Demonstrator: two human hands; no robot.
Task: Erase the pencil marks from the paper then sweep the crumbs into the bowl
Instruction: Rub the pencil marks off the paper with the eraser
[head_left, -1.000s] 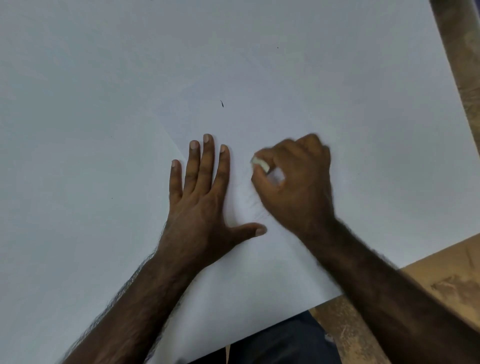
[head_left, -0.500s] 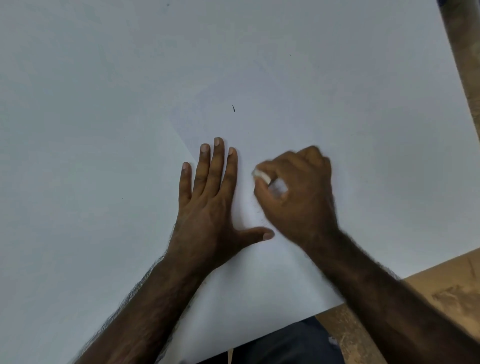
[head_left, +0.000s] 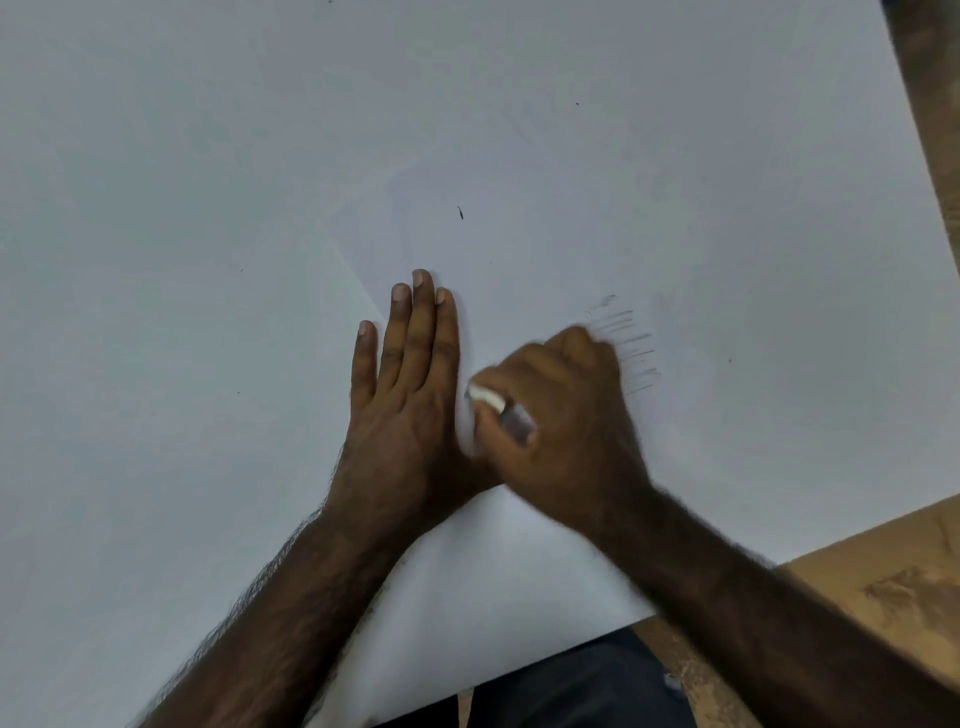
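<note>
Paper (head_left: 675, 171), a large white sheet, covered nearly all of the brown wooden tabletop (head_left: 883, 587), whose bare surface showed only at the near right corner and along the right edge. A second sheet seemed to lie on top of it, its pale edge running diagonally up and to the left from beside the fingertips of the left hand (head_left: 410, 395).

That left hand lay flat on the paper, palm down, fingers straight and held close together, pressing the sheet to the tabletop and holding nothing. Its thumb was hidden behind the other hand.

The right hand (head_left: 561, 421) sat just beside it, touching it near the thumb's base, with the fingers curled tight. It pinched a small white eraser (head_left: 485, 396) between thumb and forefinger, and the eraser's tip pointed toward the left hand, low against the paper. The right hand was blurred.

Faint grey pencil marks (head_left: 631, 345), a fan of short strokes, lay on the paper just beyond the knuckles of the right hand, on its far right side. A single small dark speck (head_left: 460, 212) rested on the sheet well beyond the left fingertips, and a few tinier dots were scattered elsewhere.

Dark blue cloth (head_left: 571, 686), part of the person's clothing, showed below the near edge of the paper, between the two forearms.
</note>
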